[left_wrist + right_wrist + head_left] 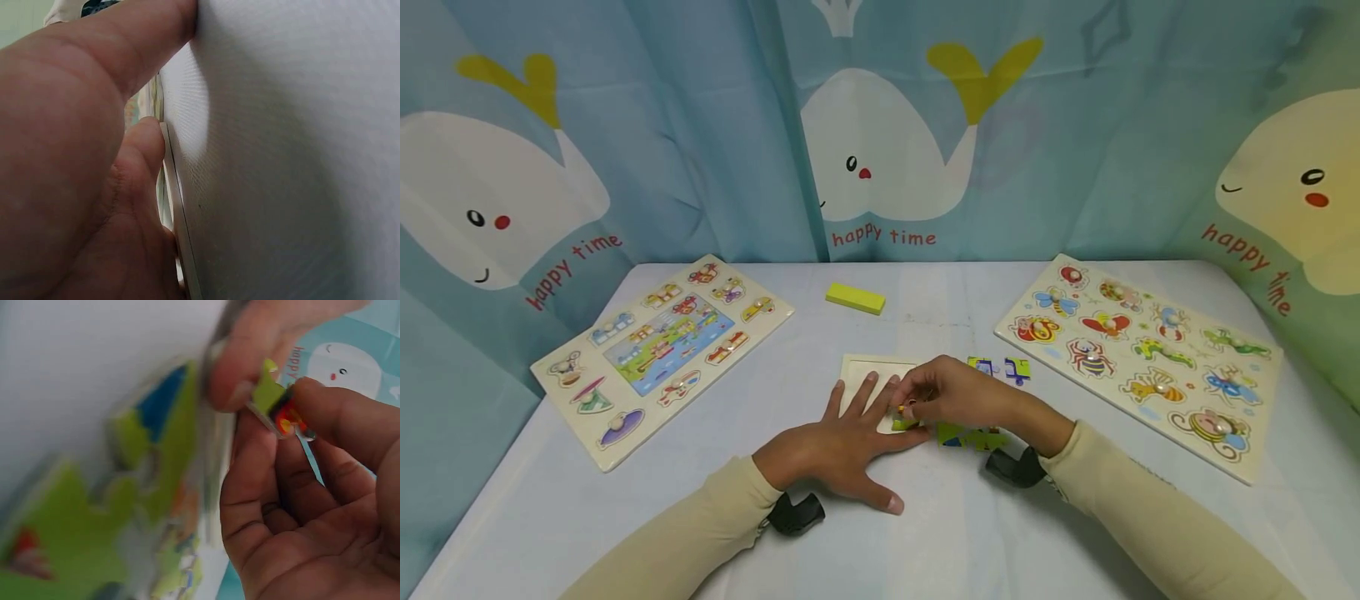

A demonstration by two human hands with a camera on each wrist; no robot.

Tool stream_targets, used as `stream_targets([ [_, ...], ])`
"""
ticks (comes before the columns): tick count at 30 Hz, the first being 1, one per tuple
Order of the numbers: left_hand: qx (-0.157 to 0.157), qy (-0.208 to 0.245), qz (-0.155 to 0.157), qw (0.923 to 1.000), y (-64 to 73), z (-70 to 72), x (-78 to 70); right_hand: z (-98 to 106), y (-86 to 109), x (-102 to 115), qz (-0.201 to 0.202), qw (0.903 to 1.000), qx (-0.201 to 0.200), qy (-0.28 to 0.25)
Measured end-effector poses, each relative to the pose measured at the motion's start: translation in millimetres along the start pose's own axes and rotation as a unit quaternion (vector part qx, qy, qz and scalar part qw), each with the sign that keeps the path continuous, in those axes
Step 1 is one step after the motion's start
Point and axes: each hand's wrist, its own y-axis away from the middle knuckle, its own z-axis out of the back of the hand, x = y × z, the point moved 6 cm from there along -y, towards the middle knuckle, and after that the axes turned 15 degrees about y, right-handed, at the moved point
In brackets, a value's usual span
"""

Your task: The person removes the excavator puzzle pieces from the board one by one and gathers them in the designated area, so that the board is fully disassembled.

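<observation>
My right hand (pixel 958 392) pinches a small jigsaw piece (pixel 269 394), green with red, yellow and black print, between thumb and fingertips. It is over the lower right of a pale wooden puzzle tray (pixel 877 362). My left hand (pixel 842 450) lies with fingers spread straight across the tray's left and lower side, its thumb out over the white cloth. Both hands hide much of the tray. More green jigsaw pieces (pixel 952 435) lie beside the tray, under the right wrist, and show blurred and close in the right wrist view. Two pieces with blue print (pixel 1018 369) lie beyond that wrist.
A knob puzzle board with vehicle and toy shapes (pixel 658 358) lies at the left, an insect knob puzzle board (pixel 1138 358) at the right. A yellow-green block (pixel 855 298) sits near the back edge. Behind the table hangs a blue whale-print curtain (pixel 722 133).
</observation>
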Motion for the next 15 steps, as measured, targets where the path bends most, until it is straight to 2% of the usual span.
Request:
stream_targets([
  [9,0.002,0.002,0.003,1.0000,-0.4,1.2,-1.1,-0.6,1.0,-1.8,0.009,0.9991,-0.008,0.042],
  [15,0.005,-0.006,0.011,0.9999,-1.2,-0.2,-0.1,6.6,2.5,-0.9,0.003,0.9968,-0.037,0.071],
])
